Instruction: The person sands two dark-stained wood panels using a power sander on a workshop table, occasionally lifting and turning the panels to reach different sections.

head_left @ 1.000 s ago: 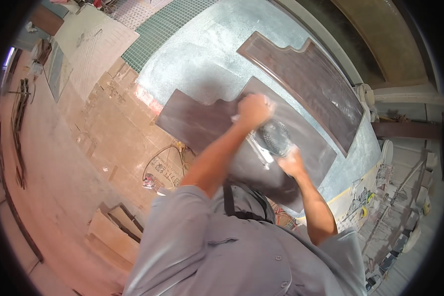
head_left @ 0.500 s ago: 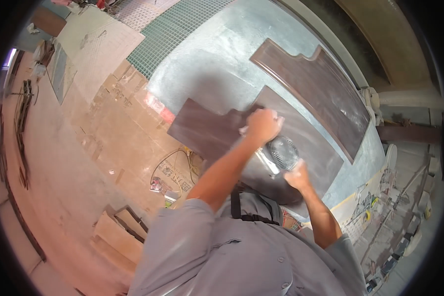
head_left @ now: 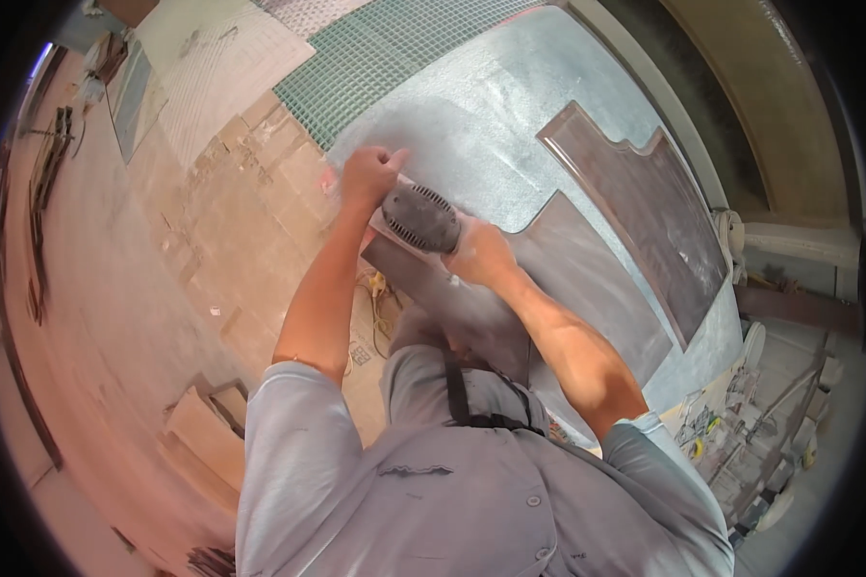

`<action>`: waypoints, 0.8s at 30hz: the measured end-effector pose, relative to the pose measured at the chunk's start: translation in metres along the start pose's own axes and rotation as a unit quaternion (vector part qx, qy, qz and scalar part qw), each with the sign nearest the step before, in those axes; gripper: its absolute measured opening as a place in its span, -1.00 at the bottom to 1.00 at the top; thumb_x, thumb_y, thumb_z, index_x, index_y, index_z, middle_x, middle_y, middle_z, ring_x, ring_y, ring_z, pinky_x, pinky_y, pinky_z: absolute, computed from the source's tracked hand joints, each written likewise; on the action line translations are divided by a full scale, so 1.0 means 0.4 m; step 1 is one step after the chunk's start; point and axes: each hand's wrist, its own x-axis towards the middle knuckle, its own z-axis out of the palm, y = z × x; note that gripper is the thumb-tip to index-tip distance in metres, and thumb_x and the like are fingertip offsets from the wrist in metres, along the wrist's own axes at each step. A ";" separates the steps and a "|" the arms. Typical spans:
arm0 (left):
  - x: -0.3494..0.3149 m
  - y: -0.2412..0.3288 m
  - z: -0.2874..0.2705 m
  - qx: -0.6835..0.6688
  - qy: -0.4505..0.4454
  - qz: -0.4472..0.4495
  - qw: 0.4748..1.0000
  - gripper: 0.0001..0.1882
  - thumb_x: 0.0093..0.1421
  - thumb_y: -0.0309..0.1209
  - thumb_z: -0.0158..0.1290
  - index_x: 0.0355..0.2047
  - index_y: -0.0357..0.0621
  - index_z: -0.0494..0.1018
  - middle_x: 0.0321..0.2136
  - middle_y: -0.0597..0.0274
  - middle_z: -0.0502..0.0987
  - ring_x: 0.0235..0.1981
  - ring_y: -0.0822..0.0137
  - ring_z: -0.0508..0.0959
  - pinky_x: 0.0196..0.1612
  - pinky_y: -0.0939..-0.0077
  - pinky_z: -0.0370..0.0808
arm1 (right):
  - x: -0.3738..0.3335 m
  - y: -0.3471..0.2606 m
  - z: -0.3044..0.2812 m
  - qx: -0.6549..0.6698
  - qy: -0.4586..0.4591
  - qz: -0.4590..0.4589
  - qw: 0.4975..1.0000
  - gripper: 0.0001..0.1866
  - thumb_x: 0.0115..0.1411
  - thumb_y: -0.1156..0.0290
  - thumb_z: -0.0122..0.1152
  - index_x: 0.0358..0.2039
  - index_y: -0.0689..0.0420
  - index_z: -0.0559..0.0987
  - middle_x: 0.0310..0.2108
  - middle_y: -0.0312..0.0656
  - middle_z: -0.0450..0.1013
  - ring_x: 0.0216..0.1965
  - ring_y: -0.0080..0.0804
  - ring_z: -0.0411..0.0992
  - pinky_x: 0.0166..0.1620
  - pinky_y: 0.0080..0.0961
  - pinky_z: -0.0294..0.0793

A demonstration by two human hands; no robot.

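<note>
A dusty dark electric sander (head_left: 421, 218) with vent slots along its sides lies over the left end of a brown-grey panel (head_left: 592, 279). The panel has a stepped, curved upper edge. At the sander's rear end, my right hand (head_left: 481, 252) wraps round the body. My left hand (head_left: 369, 179) is closed at its front left corner; the sander partly hides what those fingers grip. Beyond lies a second brown panel (head_left: 649, 216) of similar shape, with a raised border. Both panels rest on a pale, dusty sheet-covered work surface (head_left: 481, 111).
Green grating (head_left: 356, 72) adjoins the work surface at the far left. Flattened cardboard (head_left: 245, 197) covers the floor on the left, with a yellowish cable (head_left: 380, 298) beside my legs. Assorted tools and clutter (head_left: 755, 413) lie at the right.
Both hands have carried the sander leftward and away from me, from the panel's middle to its left end. The view has shifted slightly too.
</note>
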 end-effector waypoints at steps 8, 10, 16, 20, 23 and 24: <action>-0.328 -0.177 -0.080 -0.217 0.140 -0.167 0.952 -0.49 0.40 -0.05 0.12 -0.49 -0.28 0.53 -0.66 0.26 0.51 -0.62 0.40 0.48 -0.45 0.41 0.41 | -0.079 -0.044 0.091 -0.215 -0.161 -0.009 0.963 -0.09 0.02 0.35 0.35 0.42 0.07 0.27 -0.01 0.09 0.59 0.03 0.15 0.56 0.10 -0.07 0.58; -0.395 -0.257 -0.038 -0.356 0.209 -0.212 0.886 -0.50 0.51 0.04 -0.08 -0.17 -0.20 0.52 -0.43 0.31 0.53 -0.41 0.42 0.51 -0.29 0.45 0.45 | -0.075 -0.047 0.086 -0.210 -0.173 0.010 0.962 -0.10 0.01 0.37 0.36 0.42 0.04 0.29 -0.03 0.11 0.59 0.00 0.13 0.58 0.06 -0.06 0.60; -0.534 -0.453 0.123 -0.873 -0.002 -0.088 0.480 -0.13 0.41 0.36 -0.22 0.10 -0.36 0.38 -0.06 0.10 0.50 0.01 0.16 0.49 0.17 0.19 0.43 | 0.006 -0.034 0.066 -0.101 -0.029 0.006 0.994 -0.22 0.03 0.32 0.37 0.30 0.26 0.44 -0.22 0.28 0.60 -0.10 0.16 0.60 -0.04 -0.12 0.60; -0.639 -0.375 0.216 -0.852 0.080 -0.371 0.361 0.24 0.26 0.56 -0.32 0.37 -0.55 0.10 0.31 -0.18 0.32 0.38 -0.13 0.26 0.46 -0.04 0.16 | 0.014 -0.033 0.085 -0.110 -0.038 -0.031 0.993 -0.31 0.01 0.32 0.42 0.18 0.28 0.50 -0.19 0.27 0.60 -0.08 0.19 0.59 -0.02 -0.07 0.59; -0.653 -0.336 0.224 -0.855 0.115 -0.380 0.334 0.34 0.15 0.66 -0.36 0.41 -0.48 0.08 0.34 -0.16 0.33 0.41 -0.20 0.24 0.49 -0.11 0.09 | -0.021 -0.057 0.123 -0.104 -0.077 -0.033 0.991 -0.32 0.01 0.34 0.42 0.21 0.10 0.52 -0.17 0.23 0.61 -0.06 0.21 0.57 0.02 -0.03 0.58; -0.654 -0.329 0.222 -0.890 0.061 -0.290 0.348 0.32 0.14 0.67 -0.38 0.38 -0.45 0.14 0.30 -0.13 0.37 0.38 -0.18 0.28 0.47 -0.10 0.13 | -0.031 -0.070 0.137 -0.115 -0.077 -0.050 0.989 -0.30 0.03 0.34 0.41 0.24 0.06 0.50 -0.15 0.21 0.61 -0.05 0.21 0.57 0.02 -0.03 0.58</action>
